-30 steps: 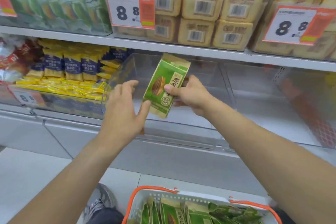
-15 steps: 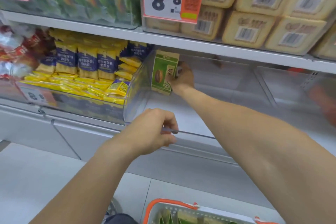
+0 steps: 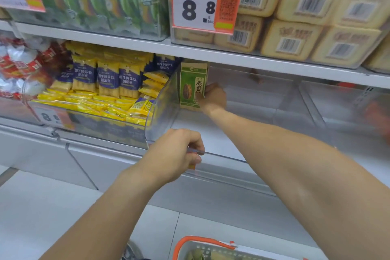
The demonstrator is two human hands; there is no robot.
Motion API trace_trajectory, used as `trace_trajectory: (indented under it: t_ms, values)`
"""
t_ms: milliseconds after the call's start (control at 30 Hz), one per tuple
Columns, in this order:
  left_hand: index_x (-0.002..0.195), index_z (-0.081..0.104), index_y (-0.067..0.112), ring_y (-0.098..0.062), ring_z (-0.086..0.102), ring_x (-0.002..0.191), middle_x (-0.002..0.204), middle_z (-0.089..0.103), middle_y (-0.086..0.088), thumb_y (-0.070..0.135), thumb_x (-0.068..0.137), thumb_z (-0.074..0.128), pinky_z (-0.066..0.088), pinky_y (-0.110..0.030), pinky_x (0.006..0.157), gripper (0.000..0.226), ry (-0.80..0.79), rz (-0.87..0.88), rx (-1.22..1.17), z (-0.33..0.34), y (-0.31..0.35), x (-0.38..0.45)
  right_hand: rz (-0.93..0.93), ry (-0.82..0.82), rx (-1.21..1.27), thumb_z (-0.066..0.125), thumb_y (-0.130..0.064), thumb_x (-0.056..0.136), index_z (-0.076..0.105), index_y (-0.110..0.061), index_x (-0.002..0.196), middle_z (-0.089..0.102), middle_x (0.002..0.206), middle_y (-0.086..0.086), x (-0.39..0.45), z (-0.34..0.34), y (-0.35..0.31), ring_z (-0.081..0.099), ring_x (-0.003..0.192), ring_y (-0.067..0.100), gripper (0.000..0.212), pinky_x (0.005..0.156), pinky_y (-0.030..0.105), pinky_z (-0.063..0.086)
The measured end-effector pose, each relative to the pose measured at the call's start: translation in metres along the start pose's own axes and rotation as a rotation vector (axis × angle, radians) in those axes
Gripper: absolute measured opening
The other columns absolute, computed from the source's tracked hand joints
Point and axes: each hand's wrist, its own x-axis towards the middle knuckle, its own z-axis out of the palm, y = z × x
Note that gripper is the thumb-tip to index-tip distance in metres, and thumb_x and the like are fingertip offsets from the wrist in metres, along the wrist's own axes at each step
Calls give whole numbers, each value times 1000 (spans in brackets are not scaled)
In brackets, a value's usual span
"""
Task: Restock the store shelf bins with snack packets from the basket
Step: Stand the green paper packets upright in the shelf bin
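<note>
The right hand (image 3: 213,96) pinches the green snack packet (image 3: 192,86) by its right edge and holds it upright at the back left of the clear bin (image 3: 249,160). The left hand (image 3: 179,154) curls its grip round the bin's front rim. The packet looks light, thin and crinkly, so holding an edge should work. More packets wait in the basket (image 3: 202,244) below the bin.

A green snack packet (image 3: 191,87) with tan edges and a sunflower-seed picture is held upright at its right edge by the right grip (image 3: 213,97), deep in the back left corner of the clear shelf bin (image 3: 263,112). The bin's front lip is pinched by the left grip (image 3: 179,154). Below both grips, the white basket (image 3: 190,248) with orange handles is seen holding more green packets.
</note>
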Motion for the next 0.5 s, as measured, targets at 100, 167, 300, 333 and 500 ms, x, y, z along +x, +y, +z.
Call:
trace_trajectory:
  t_ms: [100, 167, 300, 333, 500]
  values:
    - [79, 65, 23, -11, 71, 68, 84, 65, 6, 7, 84, 73, 57, -24, 68, 19, 33, 17, -6, 0, -2, -2, 10, -34, -37, 72, -34, 90, 55, -9, 120, 66, 120, 8, -1, -7, -4, 65, 107, 26, 42, 80, 32, 52]
    - [80, 66, 21, -10, 71, 66, 84, 65, 5, 6, 84, 73, 58, -25, 69, 17, 32, 16, -25, 1, -3, -2, 24, -62, -37, 72, -35, 89, 53, -9, 125, 64, 125, 8, -4, -20, -6, 63, 111, 27, 48, 86, 34, 53]
    - [88, 68, 21, -9, 69, 78, 88, 64, 10, 10, 84, 74, 60, -35, 76, 14, 43, 33, -25, 4, -2, -5, -31, -104, -2, 73, -32, 88, 57, -13, 114, 66, 107, 2, -27, -63, -12, 64, 105, 24, 36, 82, 30, 50]
    - [91, 67, 21, -6, 66, 83, 90, 61, 12, 14, 83, 76, 59, -29, 75, 14, 88, 52, -40, 6, 2, -8, -58, -107, 22, 74, -30, 87, 58, -14, 110, 65, 100, 0, -39, -76, -13, 65, 101, 23, 33, 83, 30, 51]
    - [79, 59, 18, -5, 54, 69, 72, 60, 10, 18, 84, 74, 43, -13, 63, 15, 483, 190, -168, 15, 37, -28, -206, -182, 244, 72, -19, 87, 59, -21, 99, 67, 86, -4, -128, -152, -9, 62, 77, 13, 17, 74, 29, 55]
